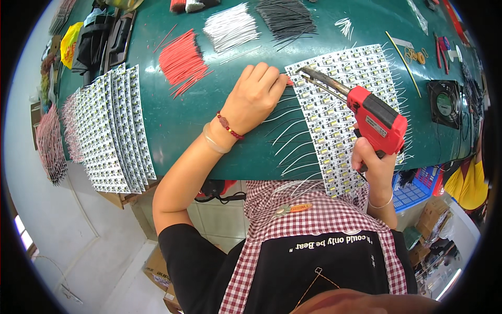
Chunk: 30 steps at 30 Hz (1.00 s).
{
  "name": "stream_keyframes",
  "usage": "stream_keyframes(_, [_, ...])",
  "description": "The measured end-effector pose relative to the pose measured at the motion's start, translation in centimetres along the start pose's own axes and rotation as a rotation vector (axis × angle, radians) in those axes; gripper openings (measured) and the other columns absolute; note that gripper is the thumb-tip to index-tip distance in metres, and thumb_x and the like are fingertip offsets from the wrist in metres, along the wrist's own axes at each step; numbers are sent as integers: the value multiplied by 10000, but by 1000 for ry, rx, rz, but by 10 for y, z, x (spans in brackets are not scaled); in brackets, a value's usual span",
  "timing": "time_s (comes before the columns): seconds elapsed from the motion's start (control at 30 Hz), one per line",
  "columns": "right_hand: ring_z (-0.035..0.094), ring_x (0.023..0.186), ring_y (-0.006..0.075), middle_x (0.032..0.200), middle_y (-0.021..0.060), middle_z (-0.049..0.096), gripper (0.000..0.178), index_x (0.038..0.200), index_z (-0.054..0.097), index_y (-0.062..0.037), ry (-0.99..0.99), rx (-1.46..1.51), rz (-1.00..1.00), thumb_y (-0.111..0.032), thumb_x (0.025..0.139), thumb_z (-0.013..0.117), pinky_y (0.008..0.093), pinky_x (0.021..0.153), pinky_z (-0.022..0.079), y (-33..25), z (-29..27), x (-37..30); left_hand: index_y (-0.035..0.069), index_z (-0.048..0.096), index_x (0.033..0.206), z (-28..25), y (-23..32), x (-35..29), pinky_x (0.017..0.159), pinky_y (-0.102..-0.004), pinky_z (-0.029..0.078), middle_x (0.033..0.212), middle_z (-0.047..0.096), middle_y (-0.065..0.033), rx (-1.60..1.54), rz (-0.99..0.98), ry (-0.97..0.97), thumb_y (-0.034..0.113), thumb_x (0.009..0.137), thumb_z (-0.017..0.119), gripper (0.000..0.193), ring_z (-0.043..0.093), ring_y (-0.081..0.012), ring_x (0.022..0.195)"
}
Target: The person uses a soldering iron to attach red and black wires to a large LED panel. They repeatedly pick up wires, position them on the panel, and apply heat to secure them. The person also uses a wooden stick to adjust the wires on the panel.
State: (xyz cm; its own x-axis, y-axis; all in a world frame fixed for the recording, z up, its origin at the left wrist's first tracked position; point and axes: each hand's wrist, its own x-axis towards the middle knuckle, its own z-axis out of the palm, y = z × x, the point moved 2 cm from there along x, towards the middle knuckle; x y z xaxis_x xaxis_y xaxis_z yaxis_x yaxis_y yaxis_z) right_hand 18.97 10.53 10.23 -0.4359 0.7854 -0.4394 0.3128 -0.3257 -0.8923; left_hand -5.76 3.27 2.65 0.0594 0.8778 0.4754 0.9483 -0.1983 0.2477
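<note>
My right hand (368, 157) is wrapped round the handle of a red and black soldering gun (377, 114). Its dark tip reaches the upper left corner of a white LED circuit board panel (348, 104). White and black wires (293, 137) stick out along the panel's left edge. My left hand (260, 89), with fingers closed, is beside that same corner. A bit of red wire (289, 82) shows at its fingertips, close to the soldering tip; the rest of what it holds is hidden under the fingers.
Piles of red wires (183, 60), white wires (230, 27) and black wires (286, 20) lie on the green table (209, 149). Stacked LED panels (112, 131) stand at left. At right are a small fan (444, 103), a thin yellow stick (403, 64) and a blue basket (415, 191).
</note>
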Motion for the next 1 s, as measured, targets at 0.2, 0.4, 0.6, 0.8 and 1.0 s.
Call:
stream_keyframes(0.2, [524, 506, 62, 658, 2, 587, 144, 960, 614, -6, -41, 24, 12, -79, 858, 686, 206, 453, 382, 1, -7, -6, -11, 637, 974, -11, 9, -1, 643, -321, 418, 795, 497, -70, -23, 63, 57, 37, 754, 634, 225, 493, -217, 716])
stream_keyframes(0.4, [529, 527, 59, 744, 13, 610, 183, 1005, 606, 4, -55, -38, 38, -73, 860, 687, 215, 468, 419, 11, -11, -11, -3, 641, 964, -5, 9, -3, 630, -317, 415, 789, 482, -62, -55, 68, 25, 51, 758, 644, 214, 486, -207, 706])
stream_keyframes(0.6, [492, 466, 76, 579, 13, 543, 163, 1029, 580, 46, -54, -126, -38, -74, 919, 581, 219, 453, 361, 11, -6, -13, 11, 638, 939, -3, 11, -3, 627, -318, 412, 784, 448, -56, -77, 78, 6, 68, 764, 653, 185, 474, -203, 704])
stream_keyframes(0.8, [495, 462, 77, 589, 12, 550, 90, 927, 588, 18, -53, -147, -43, -69, 905, 597, 223, 442, 363, 12, -5, -13, 10, 633, 929, -2, 12, -3, 626, -320, 410, 772, 434, -60, -90, 76, 10, 72, 764, 653, 177, 473, -206, 704])
stream_keyframes(1.0, [511, 498, 70, 654, 12, 572, 202, 1066, 592, 38, -35, -117, -7, -52, 888, 622, 218, 468, 392, 13, -9, -17, 5, 631, 927, -3, 12, -2, 631, -321, 411, 774, 440, -61, -86, 70, -4, 70, 769, 653, 172, 474, -208, 707])
